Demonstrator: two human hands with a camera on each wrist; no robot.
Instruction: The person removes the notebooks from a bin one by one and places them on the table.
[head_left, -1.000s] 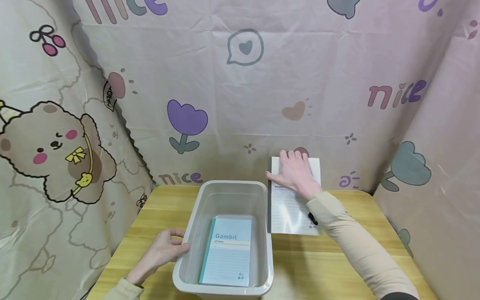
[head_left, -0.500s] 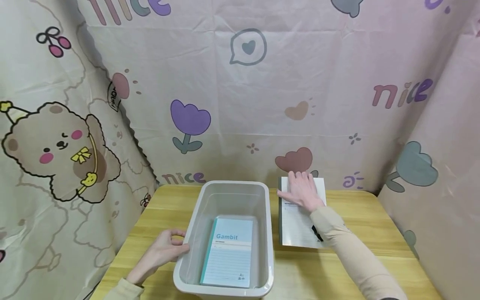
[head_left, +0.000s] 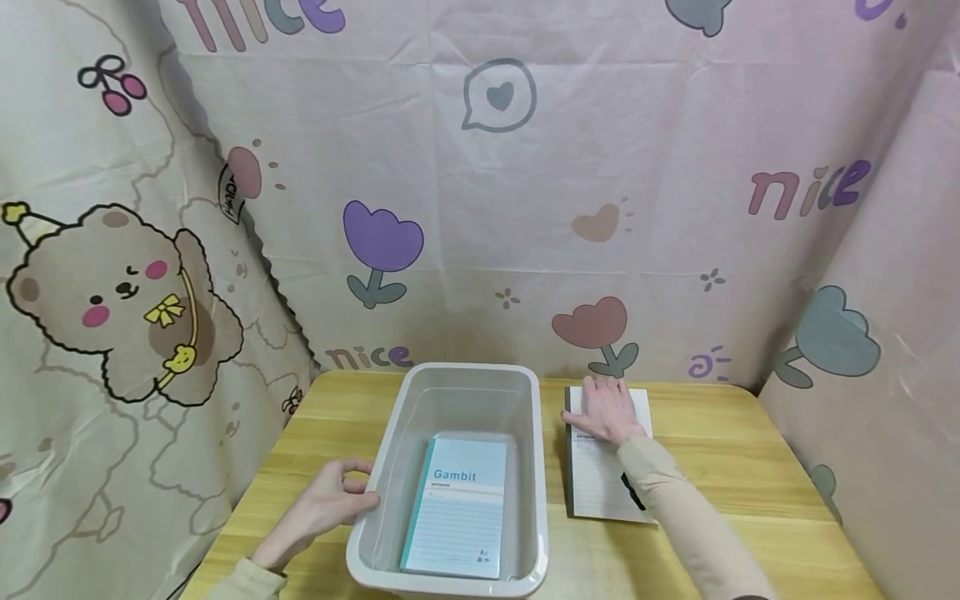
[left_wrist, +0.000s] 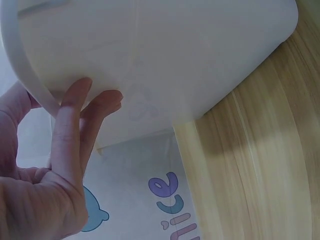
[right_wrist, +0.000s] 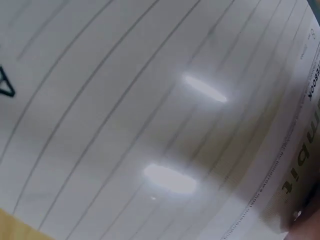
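My left hand (head_left: 326,500) pinches the left rim of a light grey plastic bin (head_left: 542,475); in the left wrist view its fingers (left_wrist: 67,135) lie along the outer wall. Inside the bin lies a notebook with a teal spine (head_left: 457,525), marked "Gambit". To the bin's right, a second notebook (head_left: 603,487), white with a dark spine, is down at the wooden table. My right hand (head_left: 609,412) holds it from above, fingers at the far edge and thumb by the spine. Its lined cover (right_wrist: 125,125) fills most of the right wrist view.
A wooden table (head_left: 720,483) bears the bin and the notebook. Behind it and along both sides hangs a printed cloth (head_left: 480,208) with flowers, a bear and lettering. A dark wristband (head_left: 632,492) shows at my right wrist, over the notebook.
My right hand has brought the dark-spined notebook down and slightly right, away from the bin and towards the table. The left hand stays at the rim.
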